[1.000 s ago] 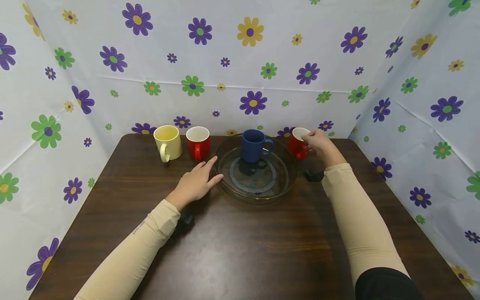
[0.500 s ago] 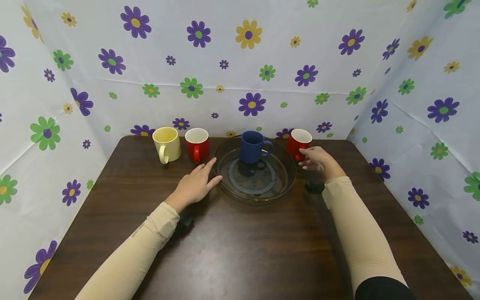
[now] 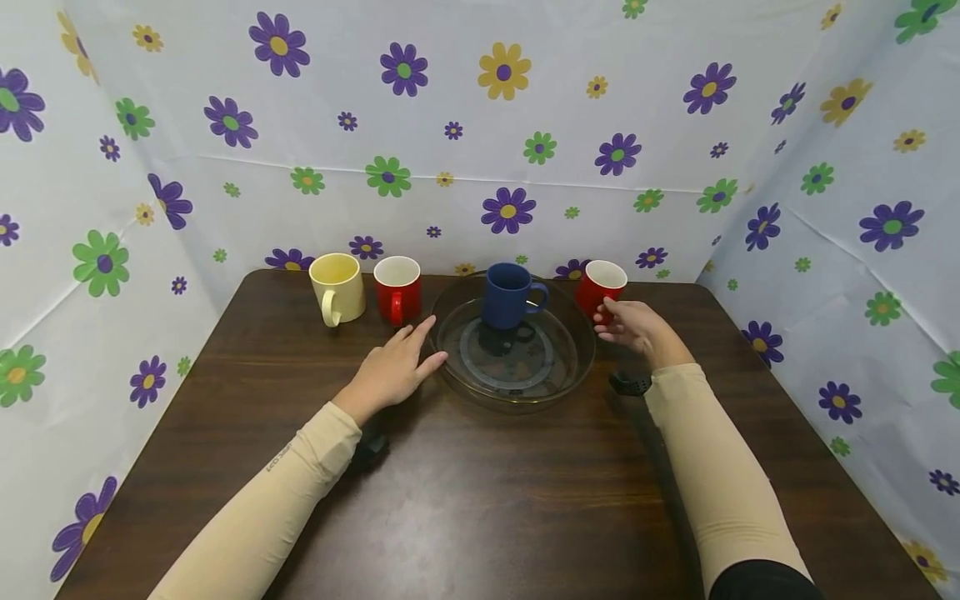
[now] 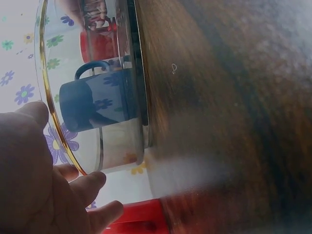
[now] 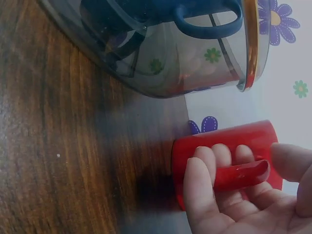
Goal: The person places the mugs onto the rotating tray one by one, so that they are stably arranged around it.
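A blue mug (image 3: 507,295) stands inside a round, dark see-through glass bowl (image 3: 517,398) with a gold-coloured rim. At the bowl's left side my left hand (image 3: 387,372) rests against the rim, fingers spread and mostly straight. To the right of the bowl is a red mug (image 3: 600,285) with a white inside. My right hand (image 3: 636,327) holds this mug by its handle (image 5: 241,176); in the right wrist view the fingers curl through the handle, with the thumb near it. The mug appears upright on the table.
A yellow mug (image 3: 337,288) and a second red mug (image 3: 397,290) stand left of the bowl. All sit near the far edge of the dark wooden table (image 3: 480,492). Behind and at the sides hangs a white flowered sheet (image 3: 450,83).
My right hand has moved down from the right red mug's rim to its handle. The left hand stays at the bowl's rim, and the mugs have not visibly moved.
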The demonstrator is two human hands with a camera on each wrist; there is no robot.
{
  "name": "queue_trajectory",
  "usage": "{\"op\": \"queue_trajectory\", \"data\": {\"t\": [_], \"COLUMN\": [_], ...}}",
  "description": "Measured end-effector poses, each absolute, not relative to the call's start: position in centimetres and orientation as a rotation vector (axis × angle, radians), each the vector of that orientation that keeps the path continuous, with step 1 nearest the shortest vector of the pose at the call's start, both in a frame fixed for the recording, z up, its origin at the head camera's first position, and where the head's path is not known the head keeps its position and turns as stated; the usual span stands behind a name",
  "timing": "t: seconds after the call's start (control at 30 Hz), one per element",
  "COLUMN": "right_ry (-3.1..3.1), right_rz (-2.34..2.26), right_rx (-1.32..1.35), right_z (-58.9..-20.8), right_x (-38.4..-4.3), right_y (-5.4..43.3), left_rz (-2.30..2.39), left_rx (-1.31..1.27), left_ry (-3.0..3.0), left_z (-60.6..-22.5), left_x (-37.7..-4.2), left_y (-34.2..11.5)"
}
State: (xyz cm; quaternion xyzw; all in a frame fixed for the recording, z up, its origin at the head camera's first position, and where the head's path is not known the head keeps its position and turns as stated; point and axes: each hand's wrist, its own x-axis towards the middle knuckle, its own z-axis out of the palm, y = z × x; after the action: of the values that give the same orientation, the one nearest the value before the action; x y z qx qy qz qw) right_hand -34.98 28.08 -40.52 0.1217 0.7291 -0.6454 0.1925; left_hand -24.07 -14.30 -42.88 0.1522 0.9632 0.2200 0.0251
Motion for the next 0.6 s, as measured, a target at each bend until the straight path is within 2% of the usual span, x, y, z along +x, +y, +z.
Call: {"op": "queue_trajectory", "data": {"t": [0.6], "right_ry": [1.906], "right_rz": [-1.968], "right_rx": [0.298], "right_z": [-41.12], "right_x": [-34.95], "right_y": [28.26], "left_rz": [0.661], "left_rx": [0.455], "left_ry": [2.962], "left_z": [-42.78], "left_x": [-23.93], "left_y": [-14.30]}}
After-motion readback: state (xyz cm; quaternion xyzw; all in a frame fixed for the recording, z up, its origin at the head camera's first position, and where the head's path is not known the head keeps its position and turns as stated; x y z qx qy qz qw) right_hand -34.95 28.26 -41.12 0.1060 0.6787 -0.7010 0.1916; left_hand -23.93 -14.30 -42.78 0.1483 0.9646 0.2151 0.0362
